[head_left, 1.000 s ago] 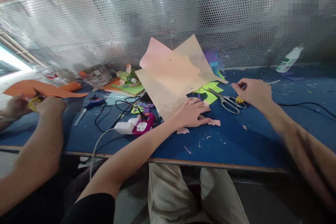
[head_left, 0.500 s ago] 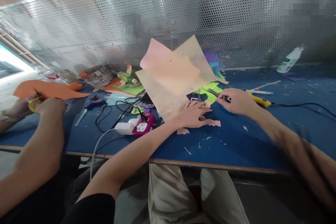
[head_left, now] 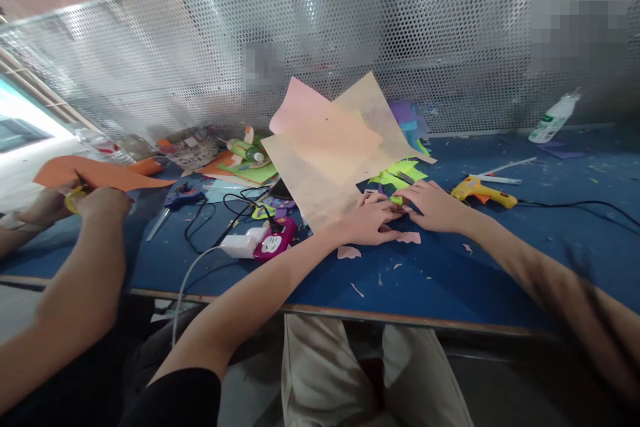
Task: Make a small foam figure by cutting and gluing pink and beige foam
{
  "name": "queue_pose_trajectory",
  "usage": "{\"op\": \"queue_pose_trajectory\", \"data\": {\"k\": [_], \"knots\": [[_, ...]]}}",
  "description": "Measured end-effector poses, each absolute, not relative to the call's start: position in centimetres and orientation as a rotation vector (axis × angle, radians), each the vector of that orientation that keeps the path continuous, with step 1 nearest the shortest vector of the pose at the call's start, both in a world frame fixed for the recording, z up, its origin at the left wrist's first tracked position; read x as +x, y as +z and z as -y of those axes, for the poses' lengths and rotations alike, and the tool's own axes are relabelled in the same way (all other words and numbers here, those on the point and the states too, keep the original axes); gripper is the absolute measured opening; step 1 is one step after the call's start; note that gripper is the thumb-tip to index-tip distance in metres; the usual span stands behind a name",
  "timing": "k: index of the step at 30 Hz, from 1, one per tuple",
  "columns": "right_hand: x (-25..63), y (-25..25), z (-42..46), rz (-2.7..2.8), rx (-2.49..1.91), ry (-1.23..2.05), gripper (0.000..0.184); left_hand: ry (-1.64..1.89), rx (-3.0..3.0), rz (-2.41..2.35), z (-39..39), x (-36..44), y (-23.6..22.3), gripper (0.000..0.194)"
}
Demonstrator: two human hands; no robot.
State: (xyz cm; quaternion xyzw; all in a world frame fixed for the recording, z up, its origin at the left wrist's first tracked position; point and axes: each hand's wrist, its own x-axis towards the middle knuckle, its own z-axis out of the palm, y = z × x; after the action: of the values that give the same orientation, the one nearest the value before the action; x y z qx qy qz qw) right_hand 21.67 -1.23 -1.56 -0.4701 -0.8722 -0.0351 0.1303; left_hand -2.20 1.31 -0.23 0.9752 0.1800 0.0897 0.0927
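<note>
While L hand [head_left: 367, 221] lies palm down, fingers bent over pink scraps [head_left: 410, 237], R hand [head_left: 433, 207] meets it w/ fingers drawn narrow; view's poor there, so can't tell if either grips anything. Done: at least 2 scraps cut loose on counter [head_left: 320, 283]. Not done, apparently: tan sheet [head_left: 325, 197] behind looks mostly whole, glue gun [head_left: 493, 195] lies unheld, no join visible.

Perforated metal screen [head_left: 215, 60] behind blue tabletop [head_left: 470, 280]; bright opening [head_left: 25, 117] at far left, perhaps window.
</note>
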Motion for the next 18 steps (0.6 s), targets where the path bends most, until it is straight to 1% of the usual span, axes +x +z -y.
{"op": "queue_pose_trajectory", "data": {"k": [5,10,12,15,18], "knots": [[21.8,-1.0,1.8,2.535,-1.368,0.027,0.031,0.254,2.967,-0.509,-1.3,-2.3,-0.2,0.048],[22.2,-1.0,1.4,2.557,-1.288,0.062,0.033,0.335,3.054,-0.448,-1.0,-2.4,0.3,0.043],[22.2,-1.2,1.3,2.563,-1.279,0.068,0.028,0.394,3.058,-0.493,-0.9,-2.4,0.5,0.044],[22.1,-1.4,1.1,2.551,-1.278,0.049,0.027,0.475,3.046,-0.644,-0.9,-2.4,0.7,0.045],[21.9,-1.7,0.9,2.515,-1.330,0.007,0.026,0.473,3.034,-0.708,-0.9,-2.3,0.9,0.044]]}}
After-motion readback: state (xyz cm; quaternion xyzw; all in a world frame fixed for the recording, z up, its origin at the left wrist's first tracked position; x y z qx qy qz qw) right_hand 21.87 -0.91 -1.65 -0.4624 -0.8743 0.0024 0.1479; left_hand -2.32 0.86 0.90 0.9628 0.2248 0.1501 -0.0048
